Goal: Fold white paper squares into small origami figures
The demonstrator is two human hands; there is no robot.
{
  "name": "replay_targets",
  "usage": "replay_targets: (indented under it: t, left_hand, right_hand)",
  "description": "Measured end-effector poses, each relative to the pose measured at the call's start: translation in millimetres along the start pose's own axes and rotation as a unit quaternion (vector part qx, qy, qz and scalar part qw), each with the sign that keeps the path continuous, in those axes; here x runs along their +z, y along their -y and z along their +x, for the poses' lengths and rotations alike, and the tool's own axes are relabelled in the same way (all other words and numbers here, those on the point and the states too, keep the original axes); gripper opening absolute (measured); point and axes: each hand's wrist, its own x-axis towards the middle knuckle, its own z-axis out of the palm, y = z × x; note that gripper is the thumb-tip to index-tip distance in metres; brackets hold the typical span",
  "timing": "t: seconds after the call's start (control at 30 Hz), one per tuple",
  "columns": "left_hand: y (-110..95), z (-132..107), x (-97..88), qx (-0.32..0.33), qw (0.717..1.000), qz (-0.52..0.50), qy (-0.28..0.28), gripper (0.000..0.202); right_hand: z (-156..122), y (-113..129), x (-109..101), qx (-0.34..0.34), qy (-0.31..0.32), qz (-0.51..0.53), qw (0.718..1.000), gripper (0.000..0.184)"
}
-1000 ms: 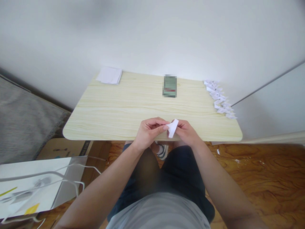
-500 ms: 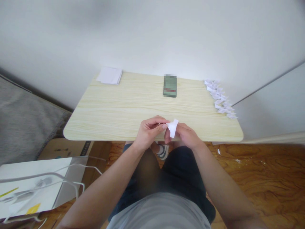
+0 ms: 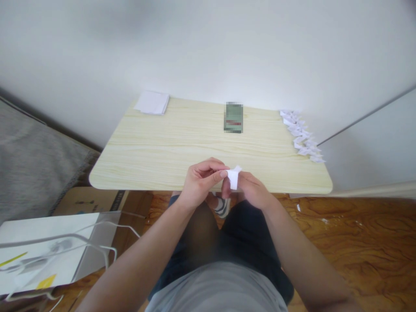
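A small piece of folded white paper (image 3: 233,178) is held above the table's front edge, between my two hands. My left hand (image 3: 203,180) pinches its left side with thumb and forefinger. Behind and to the right of it, my right hand (image 3: 251,187) is closed on the other side, its fingertips partly hidden by the paper. Along the table's right edge lies a row of several folded white paper pieces (image 3: 300,134) with pointed ends. At the back left sits a stack of white paper sheets (image 3: 152,103).
The pale wood-grain table (image 3: 156,147) stands against a white wall. Near its back lies a pixelated green rectangular object (image 3: 233,118). Below left are a cardboard box (image 3: 84,201), a white box (image 3: 42,255) and loose white cables (image 3: 97,247). Paper scraps (image 3: 298,207) lie on the wooden floor.
The folded paper has turned and tilted between my fingers, its top end now crumpled-looking and lower. Both hands have shifted only slightly. The whole view has moved a little.
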Motion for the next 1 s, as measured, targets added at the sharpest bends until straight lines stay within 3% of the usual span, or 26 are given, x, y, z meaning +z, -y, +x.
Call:
replay_targets:
  t: [0.1,0.37,0.53,0.67,1.0]
  left_hand:
    - [-1,-1,-0.6,-0.005,1.000,-0.007,-0.017,0.009]
    - [0,-4,-1.2,-0.025,0.998,0.020,-0.045,0.017]
    - [-2,-8,2.1,-0.030,0.998,0.048,-0.005,0.024]
    - [-6,-11,1.4,-0.001,0.995,0.102,-0.009,0.022]
    - [-14,-12,3.0,0.006,0.995,0.097,0.005,0.024]
  right_hand:
    - [-3,2,3,0.007,-0.007,-0.010,1.000,0.046]
    - [-8,7,5,-0.021,-0.121,-0.017,0.992,0.037]
    - [-5,1,6,-0.009,-0.108,0.065,0.992,0.035]
    - [-5,-2,8,0.003,-0.094,0.123,0.988,0.034]
    - [-6,-2,17,0.000,-0.073,0.108,0.991,0.036]
